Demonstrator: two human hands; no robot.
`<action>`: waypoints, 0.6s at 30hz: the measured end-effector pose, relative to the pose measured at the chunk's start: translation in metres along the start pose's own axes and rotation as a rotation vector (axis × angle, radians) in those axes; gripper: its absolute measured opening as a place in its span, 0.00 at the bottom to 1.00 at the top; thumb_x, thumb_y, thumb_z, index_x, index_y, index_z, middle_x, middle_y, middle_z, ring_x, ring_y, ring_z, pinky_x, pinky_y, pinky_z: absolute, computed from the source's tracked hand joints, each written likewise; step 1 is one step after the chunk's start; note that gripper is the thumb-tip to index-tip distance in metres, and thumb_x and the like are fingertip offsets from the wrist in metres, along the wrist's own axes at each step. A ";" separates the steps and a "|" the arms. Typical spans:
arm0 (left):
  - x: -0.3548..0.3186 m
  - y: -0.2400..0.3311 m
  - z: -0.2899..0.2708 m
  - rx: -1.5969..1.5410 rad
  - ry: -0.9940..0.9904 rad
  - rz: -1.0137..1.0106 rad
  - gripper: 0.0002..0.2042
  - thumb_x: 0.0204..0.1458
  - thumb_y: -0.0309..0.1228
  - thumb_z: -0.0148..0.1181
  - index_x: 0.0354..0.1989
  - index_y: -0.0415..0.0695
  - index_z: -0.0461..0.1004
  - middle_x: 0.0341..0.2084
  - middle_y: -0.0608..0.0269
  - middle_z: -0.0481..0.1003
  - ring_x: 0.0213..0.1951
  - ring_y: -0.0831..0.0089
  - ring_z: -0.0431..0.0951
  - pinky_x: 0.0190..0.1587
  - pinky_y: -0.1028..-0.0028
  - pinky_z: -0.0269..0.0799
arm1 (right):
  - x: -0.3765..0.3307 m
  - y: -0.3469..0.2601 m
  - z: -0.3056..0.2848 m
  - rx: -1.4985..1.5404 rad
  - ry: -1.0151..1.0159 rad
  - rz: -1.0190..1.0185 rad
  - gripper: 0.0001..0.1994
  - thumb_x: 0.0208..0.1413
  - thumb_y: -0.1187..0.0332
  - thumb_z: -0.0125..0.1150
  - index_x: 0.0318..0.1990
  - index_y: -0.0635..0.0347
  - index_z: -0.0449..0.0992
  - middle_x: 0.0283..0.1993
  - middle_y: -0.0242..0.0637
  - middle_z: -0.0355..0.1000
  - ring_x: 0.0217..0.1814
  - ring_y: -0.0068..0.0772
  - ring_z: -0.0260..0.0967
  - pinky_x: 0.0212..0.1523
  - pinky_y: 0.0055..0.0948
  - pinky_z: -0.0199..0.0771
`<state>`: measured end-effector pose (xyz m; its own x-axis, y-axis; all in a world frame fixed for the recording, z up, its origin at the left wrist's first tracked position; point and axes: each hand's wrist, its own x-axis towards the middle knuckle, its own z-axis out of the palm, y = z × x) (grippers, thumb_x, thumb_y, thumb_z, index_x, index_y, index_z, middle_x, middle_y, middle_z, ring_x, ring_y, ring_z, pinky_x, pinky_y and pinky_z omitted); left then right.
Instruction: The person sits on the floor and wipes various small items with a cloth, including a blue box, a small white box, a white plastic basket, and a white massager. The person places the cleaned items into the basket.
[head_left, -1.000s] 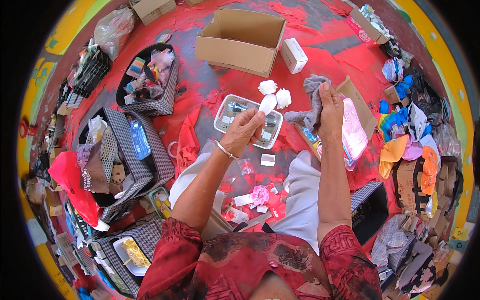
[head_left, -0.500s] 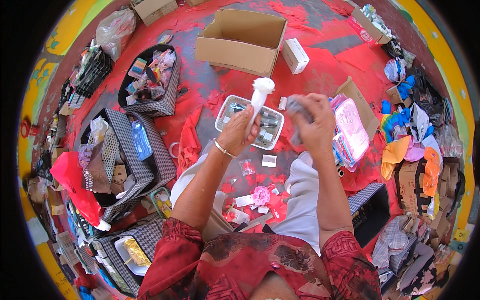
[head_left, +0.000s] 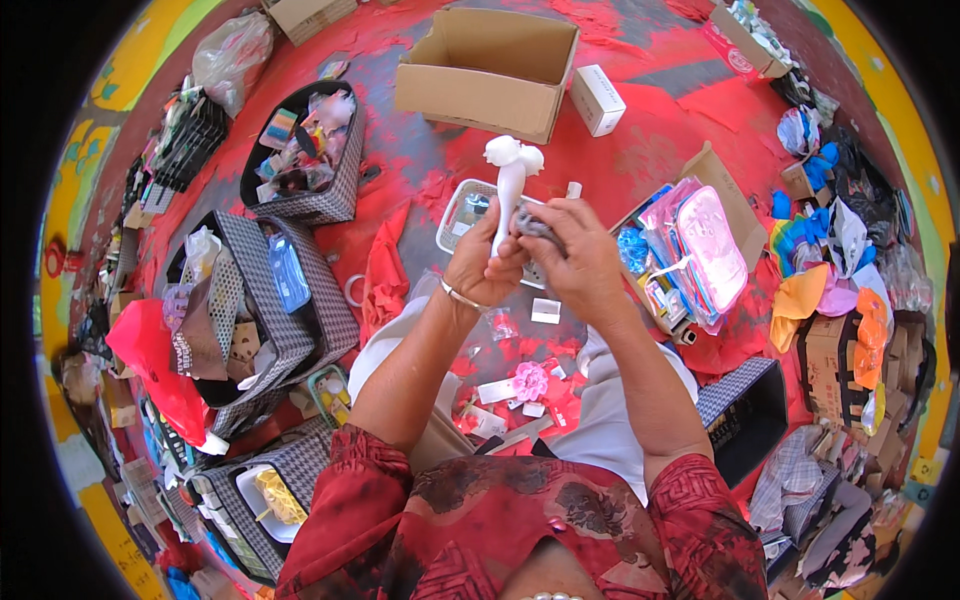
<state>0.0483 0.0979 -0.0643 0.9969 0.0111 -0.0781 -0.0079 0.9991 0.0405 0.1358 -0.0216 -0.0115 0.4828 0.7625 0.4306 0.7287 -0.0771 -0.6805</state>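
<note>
In front of me my left hand [head_left: 484, 262] is closed around the slim handle of a white Y-shaped tool [head_left: 508, 185] with two rounded lumps at its top. It stands upright; its exact kind is unclear. My right hand [head_left: 578, 258] pinches a crumpled grey cloth [head_left: 540, 230] against the lower handle, close to the left fingers. Below and behind both hands is a white plastic basket [head_left: 447, 232], partly covered by them, with dark packaged items inside. A small white box [head_left: 546, 311] lies on the floor just under the right hand.
An open cardboard box [head_left: 480, 102] stands ahead, beside a white carton [head_left: 598, 100]. Patterned bins [head_left: 335, 190] full of goods line my left. Right of my hands, a carton holds colourful pouches [head_left: 708, 250]. A pink flower [head_left: 530, 381] and tags lie between my legs.
My right hand has come left with the grey cloth and now meets the white tool. The tool has turned, so two lumps show at its top. The view has shifted slightly.
</note>
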 end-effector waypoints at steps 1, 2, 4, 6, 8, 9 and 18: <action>-0.001 0.003 -0.001 -0.099 -0.121 0.001 0.22 0.58 0.48 0.36 0.27 0.39 0.63 0.13 0.64 0.60 0.12 0.81 0.56 0.08 0.87 0.53 | 0.002 0.001 -0.003 0.139 0.066 0.116 0.12 0.48 0.66 0.58 0.40 0.61 0.73 0.37 0.40 0.69 0.36 0.33 0.69 0.36 0.30 0.69; -0.001 0.003 -0.002 -0.142 -0.132 -0.002 0.23 0.59 0.47 0.34 0.27 0.38 0.63 0.13 0.64 0.59 0.12 0.82 0.56 0.08 0.88 0.52 | 0.007 0.004 -0.008 0.276 0.127 0.226 0.12 0.48 0.66 0.59 0.40 0.61 0.73 0.36 0.39 0.70 0.36 0.32 0.69 0.36 0.29 0.69; -0.002 0.002 -0.004 -0.067 -0.115 0.008 0.22 0.59 0.46 0.35 0.28 0.37 0.62 0.14 0.64 0.58 0.13 0.81 0.56 0.07 0.88 0.53 | 0.017 0.011 -0.014 0.345 0.295 0.413 0.13 0.48 0.66 0.60 0.39 0.63 0.73 0.35 0.38 0.71 0.35 0.28 0.69 0.36 0.28 0.69; -0.002 -0.002 -0.006 0.046 -0.048 -0.008 0.20 0.59 0.45 0.36 0.30 0.38 0.64 0.15 0.62 0.60 0.13 0.80 0.58 0.07 0.88 0.54 | 0.022 0.013 -0.011 0.318 0.332 0.284 0.13 0.47 0.66 0.60 0.38 0.63 0.72 0.35 0.39 0.70 0.34 0.30 0.70 0.36 0.27 0.69; -0.001 -0.006 -0.008 0.109 0.057 -0.077 0.20 0.58 0.48 0.36 0.31 0.42 0.65 0.17 0.62 0.64 0.13 0.80 0.60 0.08 0.88 0.53 | 0.020 0.009 -0.002 0.152 0.264 0.195 0.13 0.43 0.67 0.62 0.37 0.61 0.71 0.35 0.39 0.68 0.33 0.35 0.70 0.34 0.29 0.70; -0.001 -0.008 -0.008 0.148 0.115 -0.110 0.21 0.57 0.50 0.37 0.31 0.44 0.66 0.17 0.62 0.66 0.13 0.80 0.60 0.08 0.88 0.53 | 0.017 0.006 0.004 0.068 0.194 0.165 0.13 0.43 0.67 0.62 0.37 0.60 0.72 0.36 0.39 0.68 0.33 0.36 0.70 0.32 0.30 0.70; 0.000 -0.011 -0.007 0.231 0.192 0.097 0.27 0.55 0.55 0.35 0.53 0.45 0.62 0.40 0.63 0.71 0.43 0.72 0.72 0.47 0.71 0.68 | -0.001 -0.013 0.020 0.015 -0.080 0.036 0.09 0.44 0.67 0.60 0.34 0.57 0.74 0.37 0.35 0.66 0.33 0.39 0.69 0.29 0.32 0.70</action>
<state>0.0476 0.0867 -0.0714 0.9590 0.1353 -0.2489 -0.0623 0.9578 0.2806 0.1161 -0.0084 -0.0153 0.4679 0.8085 0.3570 0.7038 -0.0966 -0.7038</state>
